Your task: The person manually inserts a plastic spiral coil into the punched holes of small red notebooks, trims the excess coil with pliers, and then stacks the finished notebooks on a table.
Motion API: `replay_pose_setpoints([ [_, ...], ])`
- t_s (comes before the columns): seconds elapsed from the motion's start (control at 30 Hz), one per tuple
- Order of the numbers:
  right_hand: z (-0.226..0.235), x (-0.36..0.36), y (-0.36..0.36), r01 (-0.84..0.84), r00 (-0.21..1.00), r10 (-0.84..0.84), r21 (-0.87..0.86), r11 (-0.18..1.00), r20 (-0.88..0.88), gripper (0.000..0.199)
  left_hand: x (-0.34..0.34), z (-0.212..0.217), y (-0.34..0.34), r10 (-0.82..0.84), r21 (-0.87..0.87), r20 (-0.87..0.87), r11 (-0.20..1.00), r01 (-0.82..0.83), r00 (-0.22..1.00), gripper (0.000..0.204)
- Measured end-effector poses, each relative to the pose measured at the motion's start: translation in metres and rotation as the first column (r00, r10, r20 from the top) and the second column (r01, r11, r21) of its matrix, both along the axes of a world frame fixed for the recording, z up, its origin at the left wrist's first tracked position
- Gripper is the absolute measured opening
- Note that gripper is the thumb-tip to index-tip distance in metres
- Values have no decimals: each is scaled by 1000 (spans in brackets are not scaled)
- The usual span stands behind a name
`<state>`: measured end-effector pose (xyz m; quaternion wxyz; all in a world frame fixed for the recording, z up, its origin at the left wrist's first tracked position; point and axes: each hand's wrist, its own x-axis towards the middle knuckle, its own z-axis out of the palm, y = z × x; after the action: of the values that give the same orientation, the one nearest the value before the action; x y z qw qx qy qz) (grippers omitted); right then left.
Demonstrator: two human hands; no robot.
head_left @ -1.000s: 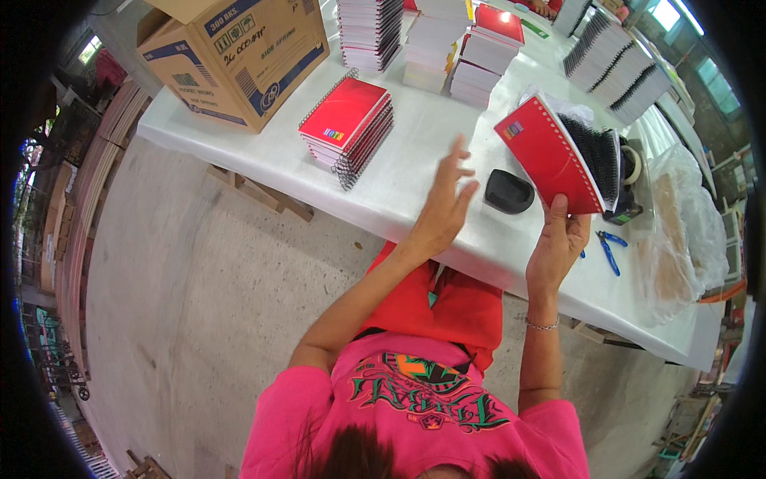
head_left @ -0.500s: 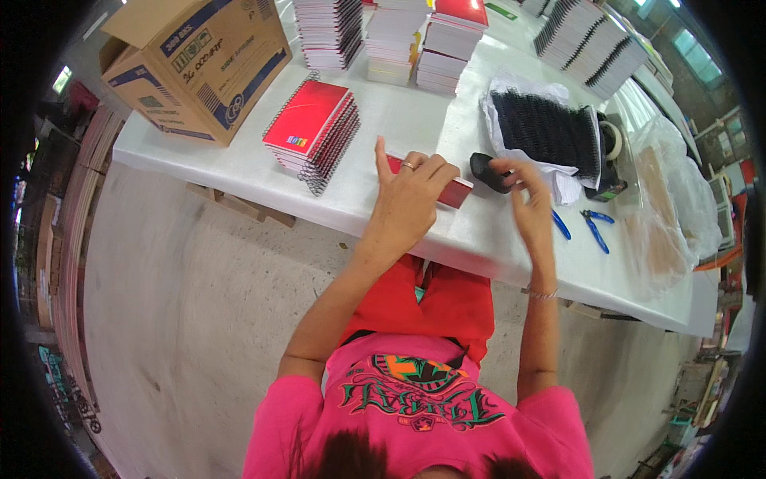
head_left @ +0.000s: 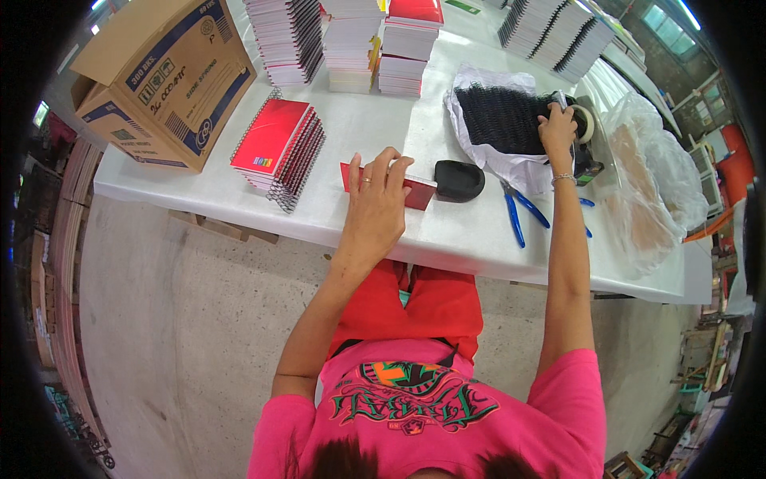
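My left hand [head_left: 377, 203] is closed over a small red-covered notebook [head_left: 420, 194], which stands tilted on its edge on the table. Against the notebook's right end lies a black rounded block [head_left: 459, 181]. My right hand [head_left: 558, 134] reaches to the right end of a heap of black spiral binding coils [head_left: 503, 120], its fingers bent together there; what they pinch is hidden. The coils lie on white wrapping [head_left: 487, 164]. To the left sits a stack of red spiral notebooks [head_left: 275, 144].
Blue-handled pliers [head_left: 523, 211] lie right of the black block. A cardboard box [head_left: 171, 92] stands at the left. Tall notebook stacks [head_left: 411, 52] fill the back. Beyond the right hand are a tape roll [head_left: 585, 125] and clear plastic bags [head_left: 654, 176]. The white table's front edge [head_left: 471, 259] is close.
My right hand has left the black block and moved right and away to the coils. The block now rests by the notebook. My left hand stays on the notebook. The view has shifted somewhat.
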<state>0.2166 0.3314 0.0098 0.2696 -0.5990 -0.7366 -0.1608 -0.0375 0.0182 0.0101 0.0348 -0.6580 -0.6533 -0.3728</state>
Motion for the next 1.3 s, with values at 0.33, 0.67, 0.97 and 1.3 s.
replay_pose_setpoints([
  [0.33,16,5,13,-201,976,211,-172,964,42,25,-1,-1,-9,153,2,-55,988,-153,987,51],
  [0.67,37,18,11,-387,920,387,16,922,-67,23,11,-15,8,197,145,22,969,-198,980,56],
  [0.97,62,-42,-155,-810,532,561,-188,555,-635,29,9,-13,8,207,158,0,966,-204,978,57],
  [1.3,43,-65,-220,-856,469,470,-254,450,-748,22,10,-16,11,239,131,-38,964,-233,970,49],
])
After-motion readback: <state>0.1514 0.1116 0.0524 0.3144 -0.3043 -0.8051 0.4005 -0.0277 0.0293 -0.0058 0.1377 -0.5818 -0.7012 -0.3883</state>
